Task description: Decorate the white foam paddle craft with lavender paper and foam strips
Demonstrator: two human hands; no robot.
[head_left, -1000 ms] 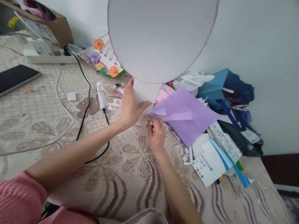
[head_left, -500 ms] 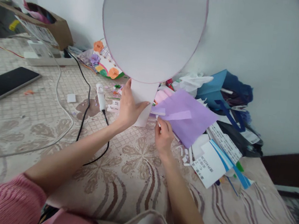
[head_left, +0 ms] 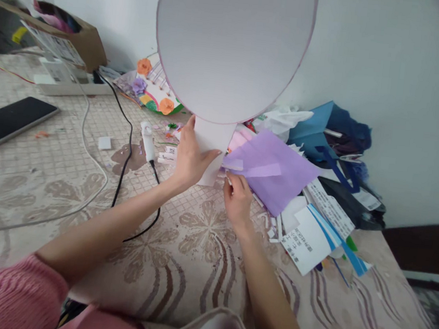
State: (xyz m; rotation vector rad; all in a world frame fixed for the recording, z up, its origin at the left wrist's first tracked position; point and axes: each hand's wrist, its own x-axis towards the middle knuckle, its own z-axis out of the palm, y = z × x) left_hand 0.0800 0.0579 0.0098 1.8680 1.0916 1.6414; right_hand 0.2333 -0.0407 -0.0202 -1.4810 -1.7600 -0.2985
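Note:
A large white paper cutout (head_left: 232, 45), round on top with a narrow stem, stands upright on the table. My left hand (head_left: 191, 157) is wrapped round the stem and holds it up. My right hand (head_left: 236, 200) sits just right of the stem's foot, fingers pinched on a small white scrap I can barely make out. A purple paper sheet (head_left: 272, 169) with a loose purple strip lies right behind my right hand.
A white glue gun (head_left: 147, 141) with a black cord lies left of the stem. A phone (head_left: 10, 119) lies far left, a cardboard box (head_left: 66, 38) behind it. Printed papers (head_left: 314, 232), paper scraps and a blue bag (head_left: 325, 126) are piled at right by the wall.
My right hand drew away to the right from the stem's foot, then came back a little toward it. The cutout swayed slightly left and returned. My left hand kept its hold.

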